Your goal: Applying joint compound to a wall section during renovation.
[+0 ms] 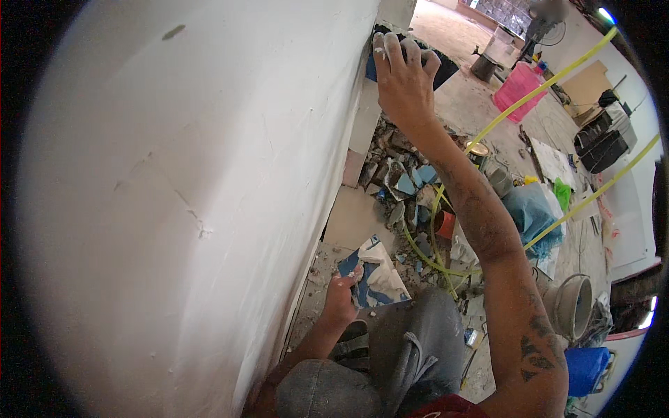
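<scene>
At the far end of the white wall (pixel 174 174), my right hand (pixel 405 83) is stretched out with its fingers bent over a flat dark blue sheet-like spreader (pixel 444 68). The spreader lies against the wall's edge, and white smears show on my fingers. Nearer to me, my left hand (pixel 339 301) grips a flat blue board (pixel 373 298) by its left side. A thick heap of white putty (pixel 383 274) covers much of that board. My left forearm runs close along the foot of the wall, just above my bent grey-trousered knee.
Broken rubble (pixel 401 181) lies along the wall's foot. Yellow hose (pixel 533 94) crosses the right side. Beyond stand a pink water jug (pixel 519 90), a fan (pixel 547 28), a grey bucket (pixel 573 306), a black crate (pixel 601 143) and a blue container (pixel 585 369).
</scene>
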Demonstrator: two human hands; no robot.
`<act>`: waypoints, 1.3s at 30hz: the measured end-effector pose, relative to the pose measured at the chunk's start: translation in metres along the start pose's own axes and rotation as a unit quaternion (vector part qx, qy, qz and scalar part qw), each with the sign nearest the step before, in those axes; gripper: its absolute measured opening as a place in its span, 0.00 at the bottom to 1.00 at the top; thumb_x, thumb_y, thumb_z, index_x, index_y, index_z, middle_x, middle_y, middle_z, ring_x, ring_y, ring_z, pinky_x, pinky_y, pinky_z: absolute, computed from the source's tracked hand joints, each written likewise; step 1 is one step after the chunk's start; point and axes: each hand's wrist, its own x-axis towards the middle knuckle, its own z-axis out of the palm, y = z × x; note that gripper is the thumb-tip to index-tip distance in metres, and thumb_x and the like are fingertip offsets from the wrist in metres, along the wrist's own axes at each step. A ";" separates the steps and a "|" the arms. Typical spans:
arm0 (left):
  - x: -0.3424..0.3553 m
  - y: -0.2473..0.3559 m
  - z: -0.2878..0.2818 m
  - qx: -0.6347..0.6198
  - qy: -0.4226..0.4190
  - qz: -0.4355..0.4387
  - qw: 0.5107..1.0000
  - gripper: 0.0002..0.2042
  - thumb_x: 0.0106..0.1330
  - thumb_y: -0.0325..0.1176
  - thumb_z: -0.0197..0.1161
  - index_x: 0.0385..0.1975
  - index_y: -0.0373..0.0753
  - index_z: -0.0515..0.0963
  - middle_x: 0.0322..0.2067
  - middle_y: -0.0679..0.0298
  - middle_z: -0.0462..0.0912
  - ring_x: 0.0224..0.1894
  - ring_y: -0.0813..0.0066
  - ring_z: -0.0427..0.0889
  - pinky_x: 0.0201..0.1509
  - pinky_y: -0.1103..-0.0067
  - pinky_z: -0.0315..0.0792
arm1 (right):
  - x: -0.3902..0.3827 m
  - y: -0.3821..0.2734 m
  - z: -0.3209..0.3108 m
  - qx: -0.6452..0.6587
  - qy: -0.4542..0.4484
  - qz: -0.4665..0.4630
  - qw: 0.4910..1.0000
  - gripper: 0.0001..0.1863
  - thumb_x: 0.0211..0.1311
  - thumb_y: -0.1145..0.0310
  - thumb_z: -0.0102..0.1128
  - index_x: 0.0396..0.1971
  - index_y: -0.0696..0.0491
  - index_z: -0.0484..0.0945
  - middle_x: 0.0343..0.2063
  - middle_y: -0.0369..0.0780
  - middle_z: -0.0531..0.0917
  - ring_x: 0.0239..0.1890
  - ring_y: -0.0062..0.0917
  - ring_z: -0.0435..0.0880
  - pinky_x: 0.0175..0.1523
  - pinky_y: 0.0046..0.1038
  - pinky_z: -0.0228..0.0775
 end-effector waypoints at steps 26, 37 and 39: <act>0.005 -0.005 -0.012 0.063 -0.006 0.057 0.996 0.10 0.62 0.33 0.55 0.39 0.37 0.73 0.33 0.64 0.79 0.34 0.75 0.80 0.36 0.76 0.76 | -0.094 -0.049 0.017 0.082 -0.090 -0.007 0.992 0.15 0.53 0.68 0.54 0.42 0.56 0.75 0.46 0.39 0.69 0.48 0.29 0.64 0.48 0.40 0.52; 0.014 -0.011 -0.018 -0.008 0.039 -0.009 0.999 0.12 0.60 0.31 0.54 0.41 0.35 0.74 0.35 0.60 0.79 0.35 0.66 0.81 0.40 0.68 0.77 | -0.110 -0.057 0.022 0.077 -0.122 -0.008 0.989 0.22 0.53 0.68 0.51 0.50 0.56 0.69 0.46 0.38 0.67 0.49 0.28 0.62 0.50 0.39 0.51; 0.017 -0.018 -0.025 0.124 -0.018 0.100 0.987 0.10 0.61 0.31 0.56 0.40 0.36 0.73 0.35 0.64 0.79 0.35 0.74 0.80 0.38 0.75 0.76 | -0.116 -0.058 0.023 0.082 -0.134 -0.012 0.988 0.23 0.52 0.67 0.51 0.50 0.56 0.69 0.47 0.38 0.66 0.49 0.28 0.62 0.50 0.39 0.51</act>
